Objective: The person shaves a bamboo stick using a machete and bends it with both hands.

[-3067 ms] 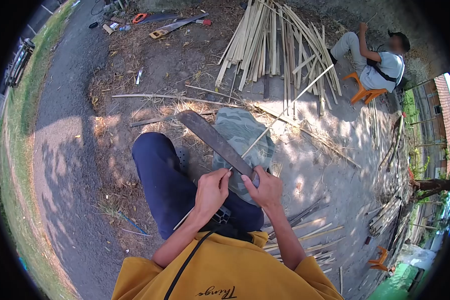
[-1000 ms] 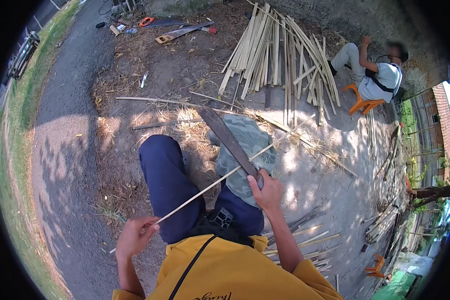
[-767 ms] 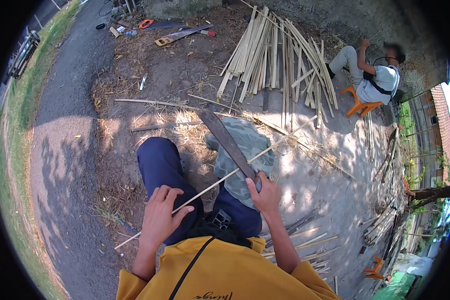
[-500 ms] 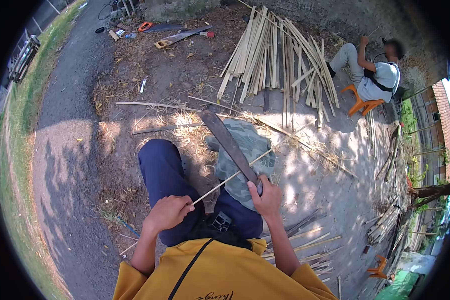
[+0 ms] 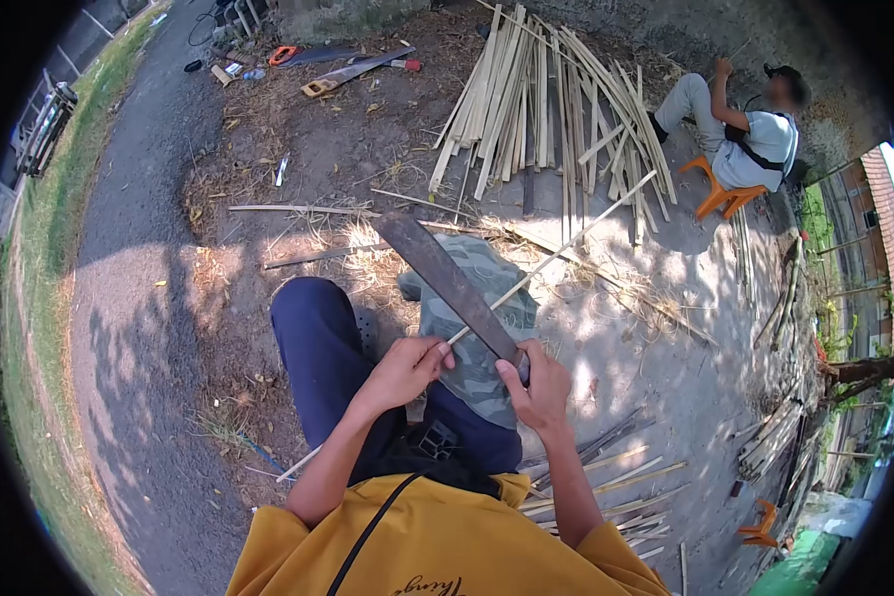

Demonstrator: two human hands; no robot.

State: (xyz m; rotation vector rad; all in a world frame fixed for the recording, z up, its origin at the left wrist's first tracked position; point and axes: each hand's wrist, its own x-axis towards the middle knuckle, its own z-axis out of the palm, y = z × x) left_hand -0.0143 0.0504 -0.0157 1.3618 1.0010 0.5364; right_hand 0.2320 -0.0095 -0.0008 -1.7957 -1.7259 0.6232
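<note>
My left hand [image 5: 407, 372] is closed around a thin pale bamboo strip [image 5: 566, 245], close to the blade. The strip slants up to the right across my lap. My right hand [image 5: 540, 387] grips the handle end of a machete [image 5: 447, 281], thumb laid along it. Its broad dark blade points up and to the left, crossing over the strip. Beneath both lies a camouflage cloth [image 5: 482, 387] draped over my leg. A pale length of strip shows beyond my left forearm.
A large pile of bamboo strips [image 5: 512, 109] lies ahead, with two handsaws [image 5: 353, 74] to its left. At the right, another person [image 5: 755, 139] sits on an orange stool [image 5: 720, 189]. Shavings [image 5: 343, 248] litter the ground. More strips [image 5: 616, 487] lie at my right side.
My left hand has moved forward and right, up to the blade, and the strip's far end reaches farther out. The machete has stayed nearly in place in my right hand.
</note>
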